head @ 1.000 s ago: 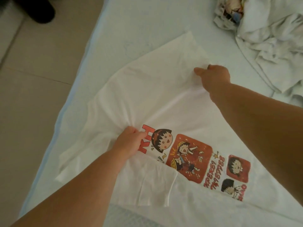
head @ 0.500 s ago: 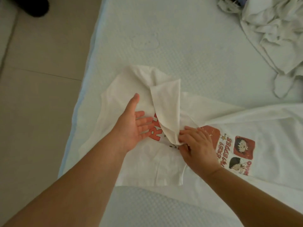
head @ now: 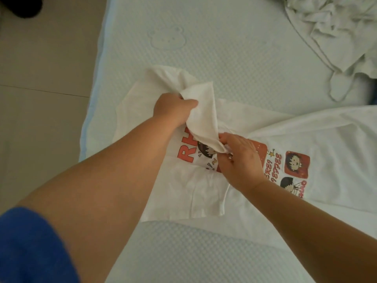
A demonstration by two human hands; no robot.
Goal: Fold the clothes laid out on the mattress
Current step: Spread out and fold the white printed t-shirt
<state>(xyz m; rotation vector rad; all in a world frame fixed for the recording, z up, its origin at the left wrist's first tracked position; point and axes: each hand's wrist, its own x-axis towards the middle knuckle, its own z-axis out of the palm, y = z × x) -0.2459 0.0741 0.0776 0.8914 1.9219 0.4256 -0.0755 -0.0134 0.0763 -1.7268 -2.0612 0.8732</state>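
White cotton fills your view: the shirt point(head: 336, 148) lies on the mattress point(head: 234, 54), print side up, near its left edge. Your left hand point(head: 173, 113) grips a raised fold point(head: 204, 117) of the shirt's cloth, fingers curled round it. Your right hand point(head: 238, 160) pinches the fold's lower end over the red print point(head: 296, 164). More clothes point(head: 336, 31) sit crumpled at the far right.

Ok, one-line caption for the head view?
Both hands, left hand and right hand, gripping a white cartoon-print T-shirt mid-fold on a pale quilted mattress.
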